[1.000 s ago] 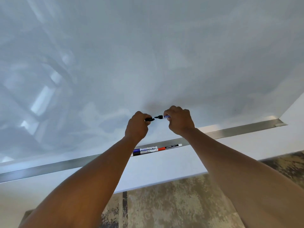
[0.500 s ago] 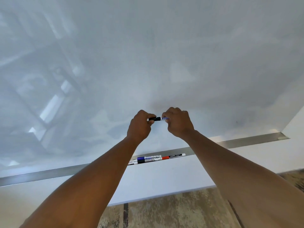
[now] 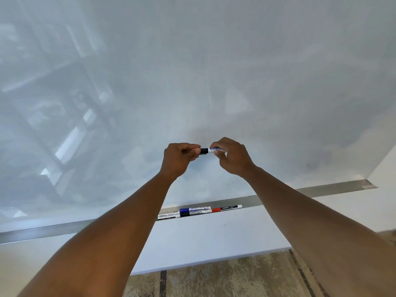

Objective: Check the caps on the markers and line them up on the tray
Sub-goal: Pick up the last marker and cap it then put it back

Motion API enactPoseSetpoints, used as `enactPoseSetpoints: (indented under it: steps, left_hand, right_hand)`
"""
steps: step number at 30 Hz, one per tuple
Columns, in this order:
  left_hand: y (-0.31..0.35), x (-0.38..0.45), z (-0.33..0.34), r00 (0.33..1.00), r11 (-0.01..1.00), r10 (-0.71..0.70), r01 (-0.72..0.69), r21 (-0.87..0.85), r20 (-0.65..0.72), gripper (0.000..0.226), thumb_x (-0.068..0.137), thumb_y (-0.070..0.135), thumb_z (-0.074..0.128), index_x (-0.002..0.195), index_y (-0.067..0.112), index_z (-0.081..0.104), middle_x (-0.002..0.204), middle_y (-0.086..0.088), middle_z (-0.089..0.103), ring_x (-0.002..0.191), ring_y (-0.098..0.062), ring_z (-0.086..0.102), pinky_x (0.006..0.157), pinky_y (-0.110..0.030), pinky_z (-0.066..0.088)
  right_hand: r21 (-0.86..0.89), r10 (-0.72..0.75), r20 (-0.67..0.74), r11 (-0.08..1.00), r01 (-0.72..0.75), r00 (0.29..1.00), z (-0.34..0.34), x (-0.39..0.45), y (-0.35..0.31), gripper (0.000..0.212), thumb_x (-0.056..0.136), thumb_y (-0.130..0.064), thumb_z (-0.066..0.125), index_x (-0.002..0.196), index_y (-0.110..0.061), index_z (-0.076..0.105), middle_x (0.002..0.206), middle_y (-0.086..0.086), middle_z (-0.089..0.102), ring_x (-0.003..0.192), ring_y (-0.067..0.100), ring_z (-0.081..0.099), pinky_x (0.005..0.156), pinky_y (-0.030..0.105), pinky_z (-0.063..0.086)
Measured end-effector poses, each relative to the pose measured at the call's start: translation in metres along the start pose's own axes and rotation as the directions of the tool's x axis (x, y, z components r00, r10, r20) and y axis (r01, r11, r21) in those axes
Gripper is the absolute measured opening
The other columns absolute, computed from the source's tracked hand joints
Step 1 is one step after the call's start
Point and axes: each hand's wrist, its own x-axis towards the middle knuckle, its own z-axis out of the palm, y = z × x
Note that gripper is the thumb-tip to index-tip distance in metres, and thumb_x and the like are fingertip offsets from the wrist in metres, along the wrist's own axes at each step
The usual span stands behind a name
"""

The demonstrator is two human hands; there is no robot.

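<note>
The left hand (image 3: 179, 158) pinches the black cap (image 3: 204, 150) and the right hand (image 3: 232, 156) grips the marker (image 3: 215, 149) barrel. The cap looks seated, though it is hard to tell. Other markers (image 3: 199, 211) lie on the tray (image 3: 321, 190).

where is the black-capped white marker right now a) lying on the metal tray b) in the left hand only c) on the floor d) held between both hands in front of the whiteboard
d: the black-capped white marker is gripped at its cap end by the left hand and at its barrel by the right hand, above the metal tray.
</note>
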Motion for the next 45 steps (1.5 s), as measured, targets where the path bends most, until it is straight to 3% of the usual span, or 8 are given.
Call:
enactPoseSetpoints:
  steps: [21,27,33,37,42,45]
  left_hand:
    - [0.025,0.007,-0.002,0.999,0.999,-0.005,0.007,-0.051,0.048,0.017,0.085,0.015,0.076,0.101,0.011,0.078,0.086,-0.007,0.076,0.082,-0.021,0.074,0.089,-0.035,0.058]
    - [0.017,0.003,0.005,0.993,0.991,0.005,-0.020,0.133,0.115,0.018,0.091,0.013,0.069,0.107,0.011,0.075,0.087,-0.006,0.074,0.077,-0.015,0.069,0.086,-0.028,0.055]
    - [-0.005,-0.006,0.020,0.973,0.911,-0.019,-0.078,0.406,0.229,0.016,0.094,0.019,0.063,0.102,0.020,0.076,0.085,0.003,0.069,0.082,-0.021,0.065,0.066,-0.023,0.044]
    - [-0.025,-0.012,0.035,0.973,0.886,-0.094,-0.015,0.463,0.212,0.017,0.095,0.019,0.061,0.104,0.021,0.076,0.091,0.003,0.064,0.083,-0.022,0.062,0.070,-0.030,0.046]
    - [-0.055,-0.016,0.054,0.972,0.817,-0.161,0.034,0.575,0.171,0.017,0.093,0.030,0.062,0.105,0.035,0.073,0.097,0.011,0.059,0.087,-0.012,0.054,0.073,-0.028,0.042]
    - [-0.070,-0.020,0.065,0.969,0.778,-0.179,0.032,0.628,0.172,0.018,0.092,0.031,0.062,0.105,0.037,0.072,0.102,0.010,0.062,0.093,-0.014,0.057,0.075,-0.028,0.041]
  right_hand:
    - [0.089,0.076,-0.021,0.993,-0.074,0.997,-0.017,0.007,-0.004,0.021,0.086,-0.014,0.058,0.096,-0.031,0.066,0.088,-0.011,0.061,0.083,0.016,0.057,0.079,0.045,0.049]
    - [0.077,0.092,0.035,0.992,-0.095,0.995,-0.006,0.000,0.003,0.020,0.088,-0.017,0.057,0.097,-0.032,0.065,0.092,-0.007,0.063,0.083,0.018,0.057,0.081,0.045,0.046]
    - [0.046,0.096,0.134,0.994,-0.103,0.986,0.014,-0.014,0.019,0.029,0.086,-0.008,0.053,0.102,-0.029,0.064,0.099,-0.007,0.063,0.095,0.020,0.057,0.084,0.043,0.043]
    - [0.035,0.115,0.206,0.992,-0.125,0.972,0.033,-0.027,0.036,0.034,0.086,-0.005,0.051,0.108,-0.028,0.063,0.103,-0.007,0.063,0.100,0.019,0.057,0.087,0.042,0.041]
    - [-0.057,0.137,0.281,0.990,-0.126,0.950,0.054,-0.039,0.058,0.034,0.087,-0.007,0.051,0.111,-0.028,0.062,0.106,-0.007,0.065,0.101,0.019,0.057,0.083,0.038,0.036]
    - [-0.080,0.151,0.302,0.988,-0.133,0.941,0.067,-0.047,0.072,0.035,0.087,-0.006,0.051,0.111,-0.029,0.063,0.109,-0.008,0.065,0.101,0.020,0.058,0.082,0.038,0.036]
